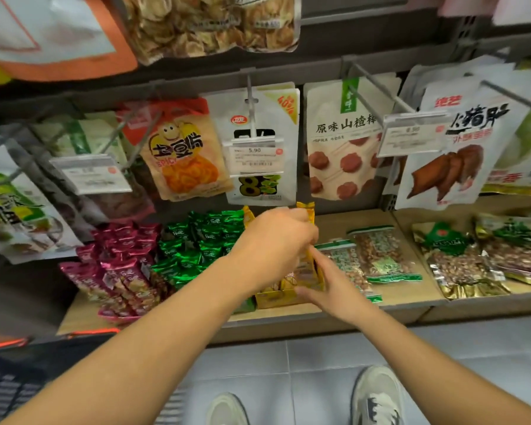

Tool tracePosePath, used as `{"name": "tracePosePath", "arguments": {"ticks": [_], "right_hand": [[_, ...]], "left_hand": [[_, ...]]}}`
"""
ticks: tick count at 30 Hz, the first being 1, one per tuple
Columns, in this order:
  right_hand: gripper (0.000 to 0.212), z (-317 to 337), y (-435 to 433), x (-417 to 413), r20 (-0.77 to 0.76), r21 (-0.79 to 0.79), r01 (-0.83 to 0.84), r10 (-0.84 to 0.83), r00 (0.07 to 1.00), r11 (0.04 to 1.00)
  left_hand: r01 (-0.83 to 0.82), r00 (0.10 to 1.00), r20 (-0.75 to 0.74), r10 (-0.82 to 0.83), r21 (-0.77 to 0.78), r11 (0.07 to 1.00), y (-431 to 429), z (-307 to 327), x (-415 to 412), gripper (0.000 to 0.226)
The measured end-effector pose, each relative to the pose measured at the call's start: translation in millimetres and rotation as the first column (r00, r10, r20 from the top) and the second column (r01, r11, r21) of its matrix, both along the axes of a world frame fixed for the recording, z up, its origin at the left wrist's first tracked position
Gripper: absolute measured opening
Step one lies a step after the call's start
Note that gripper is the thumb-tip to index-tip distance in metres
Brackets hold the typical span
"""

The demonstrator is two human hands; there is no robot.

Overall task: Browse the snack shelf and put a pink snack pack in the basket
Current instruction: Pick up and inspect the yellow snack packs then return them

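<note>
Pink packs [117,265] lie at the left of the shelf [408,297], reaching its near edge, touching green packs [193,246] on their right. Basket [19,378] is near-left, below. Left hand [273,240] fingers clench a yellow pack [305,211]; right hand [337,289] fingers lie straight against it.

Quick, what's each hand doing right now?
Left hand: gripping a shiny yellow foil snack pack.
Right hand: open, straight fingers against that pack's lower end.
</note>
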State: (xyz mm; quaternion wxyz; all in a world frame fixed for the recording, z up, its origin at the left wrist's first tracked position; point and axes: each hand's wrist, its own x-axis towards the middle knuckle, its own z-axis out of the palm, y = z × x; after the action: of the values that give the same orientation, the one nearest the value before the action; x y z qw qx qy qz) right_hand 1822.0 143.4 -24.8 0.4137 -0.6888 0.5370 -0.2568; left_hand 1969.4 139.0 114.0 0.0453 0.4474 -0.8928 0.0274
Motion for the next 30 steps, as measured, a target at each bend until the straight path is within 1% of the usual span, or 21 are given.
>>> {"name": "tracePosePath", "arguments": {"ticks": [1, 2, 3, 4, 5, 6, 8, 9, 10, 11, 12, 13, 14, 16, 18, 21, 23, 24, 26, 27, 30], "right_hand": [[0.059, 15, -1, 1, 0.014, -0.019, -0.021, 0.021, 1.000, 1.000], [0.042, 33, -1, 1, -0.022, -0.040, -0.060, 0.059, 0.998, 0.997], [0.033, 52, 0, 0, -0.086, -0.062, -0.126, 0.120, 0.989, 0.990], [0.028, 70, 2, -4, -0.156, -0.073, -0.208, 0.195, 0.968, 0.975], [0.025, 87, 4, -8, -0.225, -0.061, -0.295, 0.275, 0.935, 0.953], [0.025, 104, 8, -12, -0.297, -0.037, -0.374, 0.347, 0.890, 0.927], [0.025, 132, 19, -22, -0.372, 0.032, -0.462, 0.439, 0.818, 0.887], [0.024, 143, 24, -28, -0.366, 0.057, -0.476, 0.462, 0.808, 0.878], [0.024, 153, 30, -32, -0.335, 0.068, -0.480, 0.473, 0.815, 0.875], [0.024, 160, 37, -37, -0.276, 0.069, -0.474, 0.473, 0.836, 0.878], [0.023, 165, 43, -40, -0.204, 0.068, -0.462, 0.466, 0.861, 0.884], [0.022, 168, 49, -42, -0.147, 0.065, -0.453, 0.458, 0.877, 0.889], [0.023, 170, 53, -42, -0.114, 0.063, -0.450, 0.455, 0.883, 0.891], [0.029, 172, 58, -39, -0.089, 0.077, -0.452, 0.458, 0.885, 0.889], [0.036, 176, 59, -36, -0.085, 0.086, -0.437, 0.444, 0.892, 0.895], [0.041, 187, 57, -36, -0.153, 0.073, -0.415, 0.421, 0.894, 0.907], [0.043, 192, 54, -37, -0.221, 0.061, -0.401, 0.404, 0.887, 0.914], [0.044, 194, 53, -37, -0.253, 0.051, -0.397, 0.397, 0.882, 0.916], [0.043, 195, 53, -36, -0.286, 0.024, -0.388, 0.378, 0.880, 0.921], [0.041, 195, 54, -35, -0.288, 0.011, -0.380, 0.367, 0.885, 0.925], [0.036, 189, 58, -33, -0.302, -0.017, -0.363, 0.341, 0.890, 0.932]], "left_hand": [[0.039, 0.996, -0.083, -0.043, -0.051, 0.998, 12, 12, 1, 0.025], [0.070, 0.981, -0.172, -0.086, -0.098, 0.993, 24, 22, 5, 0.022], [0.080, 0.957, -0.268, -0.109, -0.115, 0.990, 35, 33, 11, 0.018], [0.063, 0.916, -0.391, -0.090, -0.081, 0.995, 47, 41, 20, 0.013], [0.031, 0.850, -0.526, -0.019, 0.013, 0.999, 58, 49, 30, 0.010], [0.012, 0.760, -0.645, 0.084, 0.143, 0.990, 68, 55, 39, 0.011], [0.046, 0.536, -0.802, 0.265, 0.342, 0.939, 79, 63, 53, 0.016], [0.059, 0.438, -0.843, 0.313, 0.375, 0.925, 81, 65, 60, 0.015], [0.055, 0.364, -0.869, 0.336, 0.380, 0.923, 82, 65, 66, 0.014], [0.047, 0.318, -0.885, 0.341, 0.374, 0.926, 82, 66, 73, 0.014], [0.044, 0.306, -0.891, 0.337, 0.367, 0.929, 83, 67, 78, 0.015], [0.044, 0.324, -0.887, 0.328, 0.360, 0.932, 84, 67, 84, 0.019], [0.035, 0.373, -0.872, 0.317, 0.354, 0.934, 84, 66, 88, 0.026], [-0.026, 0.498, -0.815, 0.295, 0.326, 0.945, 83, 63, 93, 0.036], [-0.090, 0.559, -0.774, 0.297, 0.299, 0.950, 80, 61, 98, 0.037], [-0.112, 0.563, -0.763, 0.317, 0.310, 0.944, 76, 58, 104, 0.029], [-0.063, 0.573, -0.764, 0.296, 0.319, 0.946, 76, 56, 105, 0.016], [-0.024, 0.561, -0.775, 0.291, 0.337, 0.941, 76, 55, 104, 0.011], [0.031, 0.530, -0.798, 0.285, 0.355, 0.934, 76, 54, 103, 0.021], [0.031, 0.542, -0.796, 0.271, 0.341, 0.940, 76, 53, 103, 0.025], [-0.024, 0.651, -0.737, 0.179, 0.215, 0.976, 77, 52, 101, 0.030]]}}
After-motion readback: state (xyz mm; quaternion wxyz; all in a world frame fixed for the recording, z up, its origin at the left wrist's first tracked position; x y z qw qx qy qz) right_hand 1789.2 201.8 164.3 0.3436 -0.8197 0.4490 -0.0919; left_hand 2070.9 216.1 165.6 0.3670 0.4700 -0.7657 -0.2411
